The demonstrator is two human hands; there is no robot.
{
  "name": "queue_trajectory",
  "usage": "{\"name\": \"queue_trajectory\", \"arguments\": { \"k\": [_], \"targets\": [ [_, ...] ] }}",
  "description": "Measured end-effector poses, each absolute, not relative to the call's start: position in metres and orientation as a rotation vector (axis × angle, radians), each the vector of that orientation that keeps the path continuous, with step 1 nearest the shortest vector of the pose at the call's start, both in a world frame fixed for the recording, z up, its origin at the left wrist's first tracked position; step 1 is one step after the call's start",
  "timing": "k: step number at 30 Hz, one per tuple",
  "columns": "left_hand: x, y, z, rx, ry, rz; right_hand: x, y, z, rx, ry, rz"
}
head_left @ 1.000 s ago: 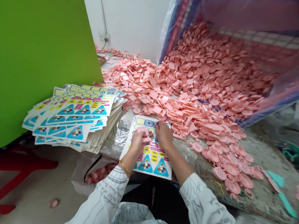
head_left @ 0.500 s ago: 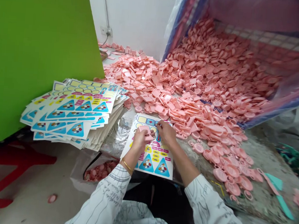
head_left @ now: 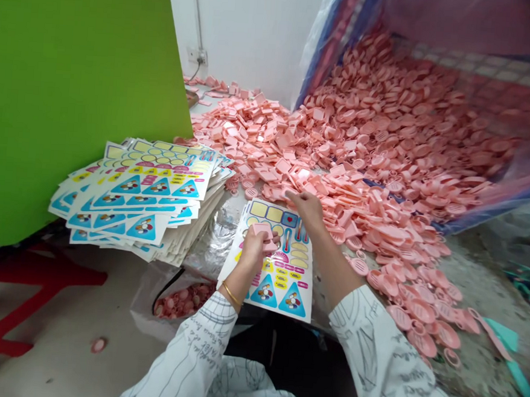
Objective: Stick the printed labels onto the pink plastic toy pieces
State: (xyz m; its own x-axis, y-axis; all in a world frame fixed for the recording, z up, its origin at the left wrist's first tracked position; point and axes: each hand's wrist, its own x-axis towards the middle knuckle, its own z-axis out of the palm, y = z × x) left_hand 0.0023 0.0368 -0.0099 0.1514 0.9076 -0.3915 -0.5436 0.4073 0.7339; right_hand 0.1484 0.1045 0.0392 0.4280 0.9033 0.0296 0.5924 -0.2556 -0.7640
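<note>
My left hand is closed around two small pink plastic squares, held over a sticker sheet. The sheet shows yellow squares and ovals, a blue heart square, red thermometers and blue triangles. My right hand is beyond the sheet's upper right corner, at the near edge of a heap of pink plastic pieces. Its fingers are drawn together around the tips; whether they pinch anything I cannot make out.
A fanned stack of sticker sheets lies on the left beside a green panel. Behind the heap, a tipped blue-edged crate spills pink pieces. Turquoise scissor-like pieces lie at right. A red stool and a bag of pink pieces are below.
My right hand has moved up off the sheet to the edge of the pink heap, uncovering the heart and thermometer stickers. My left hand still holds the pink squares over the sheet.
</note>
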Motion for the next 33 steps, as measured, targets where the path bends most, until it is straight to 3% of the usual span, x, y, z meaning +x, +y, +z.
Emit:
{"name": "queue_trajectory", "arguments": {
  "k": [4,13,23,33],
  "targets": [
    [0.0,0.037,-0.007,0.516,0.908,1.094,0.15,0.065,0.052,-1.588,-1.116,0.526],
    [-0.014,-0.019,0.032,0.328,0.656,1.027,0.131,-0.057,0.049,-1.676,-1.35,0.353],
    [-0.012,-0.048,0.032,0.337,0.761,1.017,0.121,-0.079,0.041,-1.752,-1.492,0.153],
    [-0.01,-0.049,0.028,0.315,0.774,1.044,0.117,-0.08,0.034,-1.809,-1.475,0.185]
  ]
}}
